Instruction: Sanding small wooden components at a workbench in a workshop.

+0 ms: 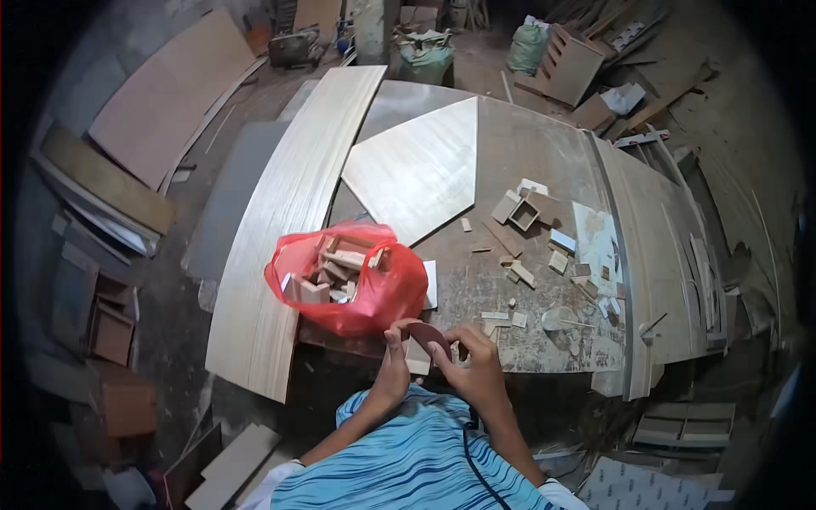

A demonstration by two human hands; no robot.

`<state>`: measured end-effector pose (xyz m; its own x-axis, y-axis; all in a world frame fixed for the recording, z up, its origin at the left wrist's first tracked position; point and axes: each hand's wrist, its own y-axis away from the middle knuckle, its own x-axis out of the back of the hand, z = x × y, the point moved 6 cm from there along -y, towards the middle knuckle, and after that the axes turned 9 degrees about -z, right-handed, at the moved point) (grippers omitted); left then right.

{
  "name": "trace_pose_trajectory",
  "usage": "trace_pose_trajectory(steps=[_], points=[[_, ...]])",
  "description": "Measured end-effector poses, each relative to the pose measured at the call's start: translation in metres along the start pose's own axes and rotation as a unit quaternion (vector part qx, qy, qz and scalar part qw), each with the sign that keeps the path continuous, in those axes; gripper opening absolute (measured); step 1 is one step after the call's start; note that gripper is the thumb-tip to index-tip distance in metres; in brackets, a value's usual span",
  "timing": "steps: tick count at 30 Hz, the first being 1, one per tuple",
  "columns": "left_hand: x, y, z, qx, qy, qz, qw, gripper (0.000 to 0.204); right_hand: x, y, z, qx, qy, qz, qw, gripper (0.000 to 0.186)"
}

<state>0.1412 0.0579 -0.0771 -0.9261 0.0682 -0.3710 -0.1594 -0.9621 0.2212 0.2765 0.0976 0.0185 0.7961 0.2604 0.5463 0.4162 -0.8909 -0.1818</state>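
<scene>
1. Left of centre in the frame: see a long, pale wood-grain board (289, 195) lying flat, running down past the near edge of the worn brown tabletop (459, 289); probably lies along that side to leave working room at right.
2. Centre: see a translucent red plastic bag (404, 285) resting partly over that board, mouth spread upward, likely for easy reach into the small wooden offcuts (340, 268) inside.
3. Lower centre, below the bag: see the left hand (393, 370) closed around a small pale wooden block (417, 357), seemingly to brace it. Note the thumb pointing up and the forearm slanting in from the lower left. Cannot tell how the hidden fingers press.
4. Just beside, still lower centre: see a thin, dark reddish-brown disc (438, 338) tilted over the block, apparently kept near the body for control.
5. Slightly farther right: see the right hand (474, 364) pinching the disc between thumb and curled fingers, wrist bent inward, forearm rising from the lower right.
6. Right of centre: see a small hollow wooden box (524, 214) among loose scraps, perhaps spread out for easy picking.
</scene>
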Motion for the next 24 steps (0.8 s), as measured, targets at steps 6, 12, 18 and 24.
trace_pose_trajectory(steps=[6, 12, 18, 24], points=[[0.006, 0.005, 0.005, -0.005, -0.057, 0.010, 0.998, 0.099, 0.000, -0.006, 0.014, -0.045, -0.011, 0.030, 0.999, 0.018], [0.003, 0.001, 0.010, -0.003, -0.065, 0.017, 0.998, 0.103, -0.010, -0.002, 0.010, -0.049, -0.038, -0.024, 0.998, 0.017], [0.008, -0.012, -0.001, -0.091, -0.076, 0.039, 0.992, 0.054, -0.028, 0.006, 0.045, -0.172, -0.216, -0.061, 0.959, 0.022], [0.001, -0.013, -0.008, -0.015, 0.054, -0.001, 0.998, 0.045, -0.018, 0.004, 0.031, -0.190, -0.188, -0.034, 0.963, 0.030]])
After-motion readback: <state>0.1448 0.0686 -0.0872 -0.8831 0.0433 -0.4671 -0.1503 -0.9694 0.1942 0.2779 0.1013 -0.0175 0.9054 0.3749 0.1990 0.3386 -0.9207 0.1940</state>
